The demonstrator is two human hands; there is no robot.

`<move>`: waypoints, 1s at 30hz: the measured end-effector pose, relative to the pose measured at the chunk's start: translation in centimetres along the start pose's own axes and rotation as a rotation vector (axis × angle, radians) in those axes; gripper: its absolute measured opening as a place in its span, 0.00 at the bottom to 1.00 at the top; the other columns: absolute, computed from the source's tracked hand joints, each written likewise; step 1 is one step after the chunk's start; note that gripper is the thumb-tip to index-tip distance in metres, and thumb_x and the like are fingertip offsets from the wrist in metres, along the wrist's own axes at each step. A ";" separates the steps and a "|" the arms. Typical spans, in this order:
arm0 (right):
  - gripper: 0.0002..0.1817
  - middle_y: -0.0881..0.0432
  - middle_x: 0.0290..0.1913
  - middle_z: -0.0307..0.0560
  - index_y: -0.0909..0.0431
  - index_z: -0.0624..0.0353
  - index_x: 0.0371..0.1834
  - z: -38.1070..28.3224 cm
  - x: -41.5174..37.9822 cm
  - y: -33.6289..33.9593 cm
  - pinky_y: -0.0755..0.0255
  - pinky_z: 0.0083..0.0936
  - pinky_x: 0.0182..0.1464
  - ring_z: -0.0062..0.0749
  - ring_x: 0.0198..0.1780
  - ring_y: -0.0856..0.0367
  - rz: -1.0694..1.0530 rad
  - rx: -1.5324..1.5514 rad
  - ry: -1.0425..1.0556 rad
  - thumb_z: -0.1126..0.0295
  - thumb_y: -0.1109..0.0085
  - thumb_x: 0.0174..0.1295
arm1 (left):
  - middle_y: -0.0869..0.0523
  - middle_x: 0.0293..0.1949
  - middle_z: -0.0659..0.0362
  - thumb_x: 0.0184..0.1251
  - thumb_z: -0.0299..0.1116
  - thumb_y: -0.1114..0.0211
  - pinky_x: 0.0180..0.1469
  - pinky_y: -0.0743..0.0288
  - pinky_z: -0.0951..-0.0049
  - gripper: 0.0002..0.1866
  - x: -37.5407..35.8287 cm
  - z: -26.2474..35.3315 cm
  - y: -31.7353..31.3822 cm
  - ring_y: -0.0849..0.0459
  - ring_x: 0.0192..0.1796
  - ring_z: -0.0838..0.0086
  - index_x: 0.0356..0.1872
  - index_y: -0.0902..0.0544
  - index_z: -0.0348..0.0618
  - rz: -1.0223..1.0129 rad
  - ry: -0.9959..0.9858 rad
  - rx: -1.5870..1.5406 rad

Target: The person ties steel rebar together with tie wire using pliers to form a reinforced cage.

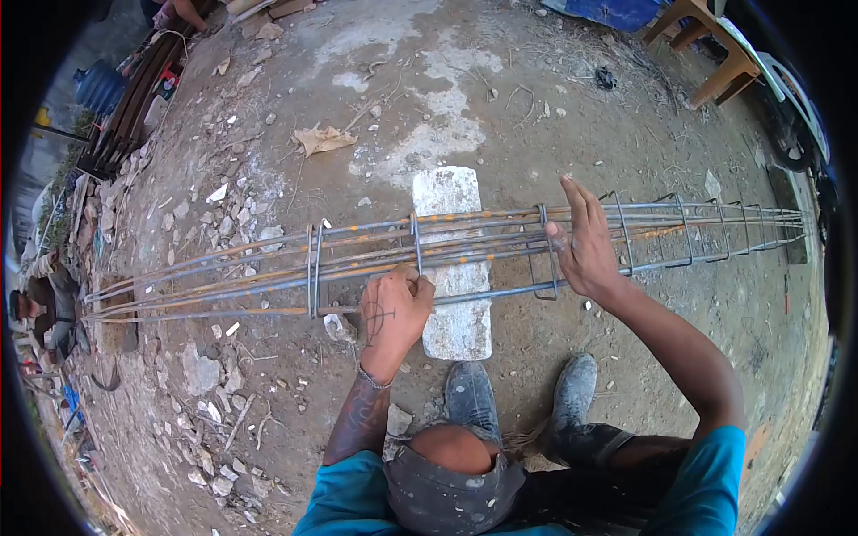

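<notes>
Long steel bars [357, 261] run across the view, with square wire stirrups [684, 230] around them, more of them on the right side. My left hand [396, 306] is closed at the bars beside a stirrup [416, 243] near the middle; what its fingers pinch is hidden. My right hand [585, 241] is raised with its fingers stretched out, next to another stirrup [543, 255]. Two stirrups [314, 270] stand close together left of my left hand. Beneath the bars lies a white, worn block [458, 323].
Stones and rubble [204, 371] cover the ground at left. Crumpled brown paper [323, 140] lies beyond the bars. A plastic chair [719, 71] stands at the upper right, a blue water jug [98, 87] at upper left. Part of another person [183, 12] shows at the top left.
</notes>
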State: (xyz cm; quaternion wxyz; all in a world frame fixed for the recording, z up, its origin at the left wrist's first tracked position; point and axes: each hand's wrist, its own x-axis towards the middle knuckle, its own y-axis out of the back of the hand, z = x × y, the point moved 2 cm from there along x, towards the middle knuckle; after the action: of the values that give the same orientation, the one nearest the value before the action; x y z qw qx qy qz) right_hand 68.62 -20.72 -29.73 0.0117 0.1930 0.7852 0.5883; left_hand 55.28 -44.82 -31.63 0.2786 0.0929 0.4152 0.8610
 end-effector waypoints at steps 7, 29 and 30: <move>0.46 0.50 0.70 0.72 0.54 0.70 0.72 -12.2 -6.8 -1.7 0.61 0.60 0.72 0.66 0.74 0.57 -0.184 0.316 -0.217 0.53 0.41 0.61 | 0.18 0.18 0.52 0.57 0.34 0.34 0.29 0.30 0.65 0.10 0.1 0.6 0.3 0.20 0.21 0.60 0.25 0.18 0.36 0.042 0.041 0.040; 0.40 0.42 0.62 0.62 0.44 0.67 0.62 -13.5 0.0 -3.1 0.46 0.49 0.67 0.55 0.68 0.44 0.535 0.661 0.005 0.55 0.32 0.57 | 0.44 0.74 0.44 0.74 0.43 0.57 0.78 0.55 0.56 0.32 -0.1 -8.9 -7.7 0.47 0.76 0.55 0.70 0.43 0.28 0.230 0.330 -2.506; 0.38 0.41 0.59 0.58 0.44 0.64 0.59 -14.7 -5.1 -4.1 0.44 0.47 0.65 0.53 0.64 0.41 0.499 0.719 0.117 0.56 0.30 0.55 | 0.44 0.74 0.44 0.73 0.44 0.57 0.78 0.57 0.56 0.32 1.0 -8.8 -7.2 0.48 0.76 0.55 0.70 0.43 0.29 0.199 0.253 -2.408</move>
State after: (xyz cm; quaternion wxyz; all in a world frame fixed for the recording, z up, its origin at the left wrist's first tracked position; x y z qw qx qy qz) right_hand 68.50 -36.83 -30.10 -0.2433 0.3349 0.8687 0.2722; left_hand 53.87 -46.49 -42.86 0.0766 -0.2786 -0.6351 0.7163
